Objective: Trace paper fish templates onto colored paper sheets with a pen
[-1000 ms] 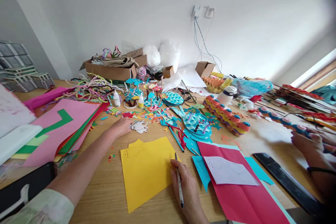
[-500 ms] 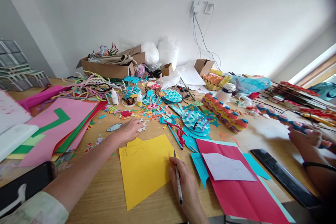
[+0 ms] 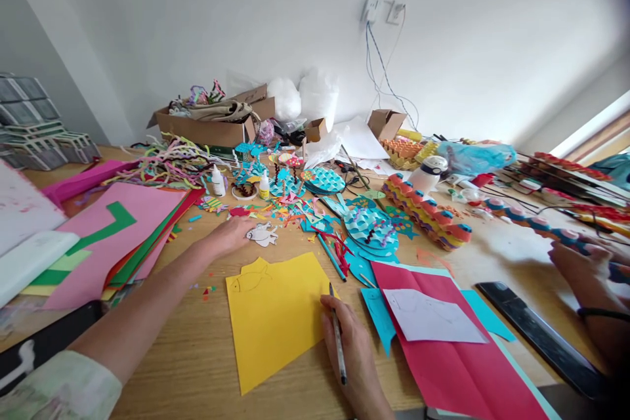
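My right hand (image 3: 350, 349) holds a pen (image 3: 337, 335), its tip pointing away from me at the right edge of a yellow sheet (image 3: 275, 328). A fish outline (image 3: 251, 281) is drawn in the sheet's upper left corner. My left hand (image 3: 232, 234) lies low over the table beyond the sheet, beside a white paper fish cutout (image 3: 263, 235); its fingers are too unclear to tell whether they grip anything. A red sheet (image 3: 443, 367) with a white drawing (image 3: 428, 315) on it lies to the right.
Coloured papers (image 3: 118, 216) are stacked at left. Glue bottles (image 3: 217, 182), paper scraps and blue fish crafts (image 3: 367, 226) lie beyond my hands. An egg-carton strip (image 3: 426, 213) and a black phone (image 3: 536, 335) are at right, near another person's hands (image 3: 581, 262).
My left hand has shifted left, and the white fish cutout now shows fully. The grey fish cutout formerly left of that hand no longer shows. My right hand stays with the pen.
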A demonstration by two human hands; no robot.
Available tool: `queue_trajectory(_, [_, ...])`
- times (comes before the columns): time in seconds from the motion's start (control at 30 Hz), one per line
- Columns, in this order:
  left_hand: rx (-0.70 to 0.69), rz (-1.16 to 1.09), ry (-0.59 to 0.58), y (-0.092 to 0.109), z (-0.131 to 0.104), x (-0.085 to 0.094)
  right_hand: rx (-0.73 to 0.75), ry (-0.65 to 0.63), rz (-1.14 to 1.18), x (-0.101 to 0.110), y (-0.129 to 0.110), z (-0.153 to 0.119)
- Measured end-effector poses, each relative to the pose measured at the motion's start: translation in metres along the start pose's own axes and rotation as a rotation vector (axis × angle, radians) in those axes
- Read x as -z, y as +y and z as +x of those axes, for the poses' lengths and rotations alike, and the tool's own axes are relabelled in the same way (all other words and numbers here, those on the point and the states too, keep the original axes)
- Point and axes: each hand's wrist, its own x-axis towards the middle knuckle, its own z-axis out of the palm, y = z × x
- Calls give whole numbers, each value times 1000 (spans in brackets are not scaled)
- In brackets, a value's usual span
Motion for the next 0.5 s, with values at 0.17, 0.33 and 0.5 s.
queue_trajectory(0.17, [-36, -25, 0, 5, 6, -15, 2, 0, -8, 0, 0, 0])
queue_trajectory(0.33, [-13, -32, 42, 4, 11, -20, 17, -2, -23, -1, 2, -1])
queue_trajectory(0.5, [40, -25, 112, -3, 14, -15, 38, 7, -27, -1, 2, -1])
